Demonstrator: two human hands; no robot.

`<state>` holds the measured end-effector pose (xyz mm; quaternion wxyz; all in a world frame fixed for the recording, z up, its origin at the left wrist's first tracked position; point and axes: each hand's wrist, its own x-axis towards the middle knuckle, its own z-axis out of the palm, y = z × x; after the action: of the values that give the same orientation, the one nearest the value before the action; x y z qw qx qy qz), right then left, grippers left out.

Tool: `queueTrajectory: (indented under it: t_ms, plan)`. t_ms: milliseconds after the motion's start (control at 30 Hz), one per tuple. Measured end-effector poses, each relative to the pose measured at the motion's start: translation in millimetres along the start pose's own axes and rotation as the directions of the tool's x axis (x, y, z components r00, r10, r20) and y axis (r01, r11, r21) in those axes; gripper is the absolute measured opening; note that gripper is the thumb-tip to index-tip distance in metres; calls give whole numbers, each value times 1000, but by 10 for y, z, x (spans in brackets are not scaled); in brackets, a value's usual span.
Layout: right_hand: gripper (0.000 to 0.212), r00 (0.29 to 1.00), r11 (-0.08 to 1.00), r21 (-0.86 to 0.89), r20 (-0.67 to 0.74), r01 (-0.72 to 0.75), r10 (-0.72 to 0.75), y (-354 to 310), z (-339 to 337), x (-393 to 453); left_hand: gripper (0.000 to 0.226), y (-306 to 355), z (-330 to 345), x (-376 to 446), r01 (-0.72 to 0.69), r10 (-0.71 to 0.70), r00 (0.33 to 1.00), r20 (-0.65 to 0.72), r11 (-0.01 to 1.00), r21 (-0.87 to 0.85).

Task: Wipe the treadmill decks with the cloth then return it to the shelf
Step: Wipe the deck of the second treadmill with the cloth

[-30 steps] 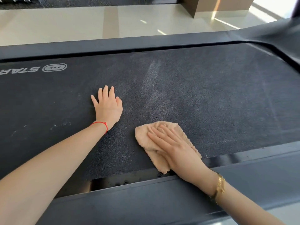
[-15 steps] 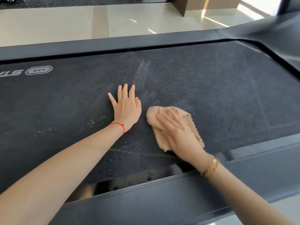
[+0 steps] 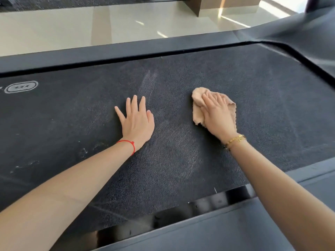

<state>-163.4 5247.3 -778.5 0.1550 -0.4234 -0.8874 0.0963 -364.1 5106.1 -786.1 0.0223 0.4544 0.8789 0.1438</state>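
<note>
- On the treadmill belt (image 3: 235,73), at its far left edge, a grey oval logo (image 3: 21,86) is printed.
- Right of the logo and nearer the camera, pale scuff marks (image 3: 87,151) are seen on the dark textured surface.
- Further right, about mid-belt, the left hand (image 3: 136,122) is laid flat on the belt, palm down, with the fingers straight and slightly spread; nothing is held. A red string bracelet (image 3: 129,144) is worn at its wrist.
- Just beyond the left hand's fingertips, a faint pale streak (image 3: 148,82) is visible on the belt.
- Right of the left hand and well apart from it, the tan cloth (image 3: 197,105) is bunched on the belt. It is pressed down by the right hand (image 3: 218,116), whose fingers lie over it; whether they are curled into the fabric cannot be told. A gold bracelet (image 3: 235,140) is worn at that wrist.
- Along the belt's far side, a dark side rail (image 3: 108,51) is seen, and beyond it a pale tiled floor (image 3: 54,29).
- Along the belt's near side, a second dark rail (image 3: 217,229) is seen.
</note>
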Motion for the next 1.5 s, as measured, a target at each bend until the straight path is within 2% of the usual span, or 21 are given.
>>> queueTrajectory:
  t_ms: [167, 233, 333, 500, 567, 667, 800, 900, 967, 1167, 1267, 1500]
  plan:
    - [47, 954, 958, 52, 90, 282, -285, -331, 120, 20, 56, -18, 55, -16, 3, -2, 1000, -22, 999, 32]
    - [48, 932, 937, 108, 114, 332, -343, -268, 88, 28, 57, -33, 55, -17, 0, 1, 1000, -25, 999, 46]
    - [46, 937, 938, 102, 81, 332, -340, -68, 78, 286, 57, -30, 52, -15, -4, 5, 1000, -23, 998, 69]
    - [45, 985, 986, 15, 47, 168, -168, 98, 242, 1214, 59, -26, 85, -1, 0, 3, 1000, -29, 994, 105]
    - [46, 988, 989, 10, 59, 146, -146, 11, 354, 1593, 59, -18, 95, 7, 9, -4, 999, -36, 993, 117]
    - [44, 975, 981, 11, 102, 196, -196, -302, 529, 2069, 60, -11, 106, 4, 16, -10, 999, -51, 992, 128]
    - [37, 928, 940, 59, 149, 337, -342, -862, 705, 2285, 61, -4, 97, 24, 19, -14, 999, -47, 993, 112]
    - [43, 872, 886, 121, 158, 448, -463, -1049, 746, 2054, 61, -10, 78, 23, 18, -14, 999, -40, 994, 104]
    - [46, 853, 867, 166, 170, 470, -494, -970, 671, 1841, 60, -18, 76, 21, 19, -15, 999, -41, 995, 94]
    - [45, 898, 905, 199, 165, 375, -408, -457, 195, 1129, 56, 4, 68, 19, 36, -34, 998, -54, 999, 41]
    - [45, 889, 899, 226, 186, 375, -418, -368, 43, 608, 55, 25, 55, 6, 37, -34, 997, -64, 999, 39]
    - [50, 791, 819, 297, 243, 491, -562, -287, -220, -525, 55, 44, 48, -5, 32, -32, 997, -66, 999, 3]
